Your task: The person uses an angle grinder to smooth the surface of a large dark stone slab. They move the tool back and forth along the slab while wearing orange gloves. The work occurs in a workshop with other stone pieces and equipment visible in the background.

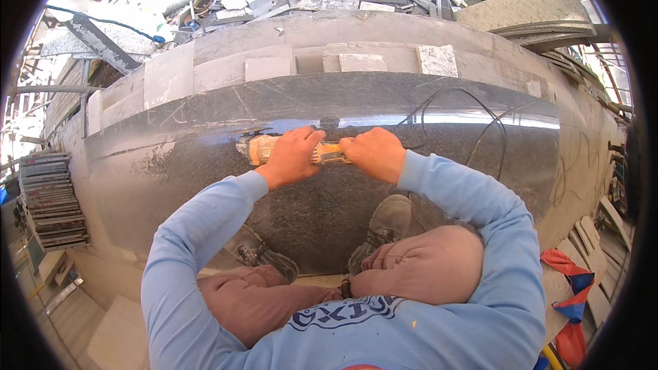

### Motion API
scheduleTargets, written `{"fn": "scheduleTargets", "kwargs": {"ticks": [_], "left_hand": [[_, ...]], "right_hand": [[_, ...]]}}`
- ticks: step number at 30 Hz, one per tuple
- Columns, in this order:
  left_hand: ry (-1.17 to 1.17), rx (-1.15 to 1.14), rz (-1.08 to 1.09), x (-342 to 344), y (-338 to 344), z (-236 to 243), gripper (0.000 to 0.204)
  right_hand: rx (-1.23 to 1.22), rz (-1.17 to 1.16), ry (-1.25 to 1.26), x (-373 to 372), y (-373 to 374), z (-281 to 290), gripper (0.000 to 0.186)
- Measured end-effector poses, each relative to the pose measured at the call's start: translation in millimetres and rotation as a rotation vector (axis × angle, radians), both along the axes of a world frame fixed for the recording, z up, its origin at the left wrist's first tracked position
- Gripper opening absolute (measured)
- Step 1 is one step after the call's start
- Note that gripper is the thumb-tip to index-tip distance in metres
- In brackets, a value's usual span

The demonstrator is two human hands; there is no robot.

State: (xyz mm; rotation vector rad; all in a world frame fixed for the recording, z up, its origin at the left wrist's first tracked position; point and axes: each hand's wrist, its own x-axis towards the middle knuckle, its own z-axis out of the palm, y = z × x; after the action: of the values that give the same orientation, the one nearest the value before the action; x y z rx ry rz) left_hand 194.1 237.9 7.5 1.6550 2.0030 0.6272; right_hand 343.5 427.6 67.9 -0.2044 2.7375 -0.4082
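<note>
A yellow angle grinder [260, 149] lies across the middle of a dark, polished stone slab [301, 212]. Its disc end points left, close to a long scored line on the slab's surface. My left hand [293, 156] wraps round the grinder's body behind the head. At the rear end, my right hand [377, 153] is closed round the yellow handle. A black power cord [504, 138] loops over the slab to the right of that hand. Whether the disc touches the stone, I cannot tell.
Pale stone blocks [267, 68] line the slab's far side, with broken stone offcuts [253, 1] behind them. Thin tiles stand stacked [51, 199] at the left. My shoes [387, 223] rest on the slab's near part. Red and blue cloth [572, 288] lies at the right.
</note>
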Motion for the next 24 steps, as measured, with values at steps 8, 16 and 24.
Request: {"fn": "scheduleTargets", "kwargs": {"ticks": [8, 16, 24], "left_hand": [[0.061, -0.083, -0.007, -22, -18, -16, 0.068], [-0.01, 0.04, -0.024, 3, 2, -3, 0.069], [0.055, -0.047, -0.024, -7, -5, -13, 0.069]], "right_hand": [[-0.088, -0.016, 0.053, -19, -15, -35, 0.013], [-0.01, -0.065, -0.081, 7, 2, 10, 0.011], [-0.042, -0.018, 0.055, -4, -5, -24, 0.012]]}}
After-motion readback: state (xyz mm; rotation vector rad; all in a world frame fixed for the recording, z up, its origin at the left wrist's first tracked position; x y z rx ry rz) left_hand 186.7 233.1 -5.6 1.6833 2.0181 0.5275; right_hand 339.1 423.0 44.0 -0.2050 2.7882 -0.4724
